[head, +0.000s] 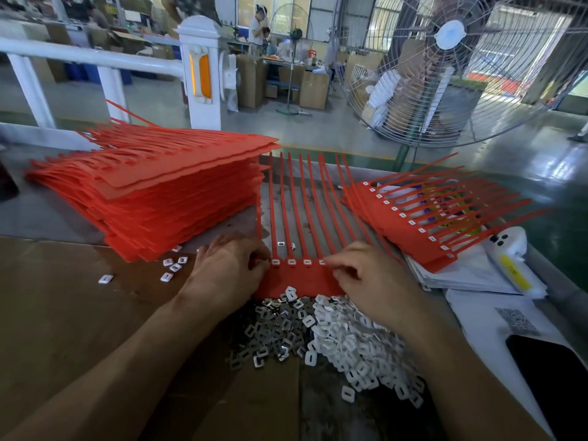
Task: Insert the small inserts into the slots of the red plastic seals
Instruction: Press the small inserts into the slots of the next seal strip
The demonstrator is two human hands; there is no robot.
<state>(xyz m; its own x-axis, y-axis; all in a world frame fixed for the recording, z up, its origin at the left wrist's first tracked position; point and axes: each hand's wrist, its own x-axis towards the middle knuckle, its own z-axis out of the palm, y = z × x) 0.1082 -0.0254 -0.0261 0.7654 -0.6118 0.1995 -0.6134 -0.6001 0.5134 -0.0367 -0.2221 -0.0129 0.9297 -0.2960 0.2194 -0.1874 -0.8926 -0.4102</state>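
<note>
Pinching at the slot row of a red seal strip (pixel 296 278), both hands work side by side at the centre of the tabletop (pixel 47 214). The left hand (pixel 229 268) has its fingers curled at the strip's left end, seemingly pressing an insert into a slot; the right hand (pixel 366 275) has curled fingertips on the row at its 9 o'clock, though whether it holds an insert cannot be told. Several slots between the hands already show white inserts. The strip's thin tails fan away toward 12 o'clock.

A loose pile of inserts (pixel 321 332), metal and white, lies at 6 o'clock, touching the strip. These look light, small and slippery, best taken by fingertip pinch; the strip looks bendy, so its flat tab wants holding down.

At 10 o'clock stands a tall stack of unfilled seals (pixel 152 198); at 2 o'clock lie finished seals (pixel 423 230). Room is tight sideways, freer toward 6 o'clock.
</note>
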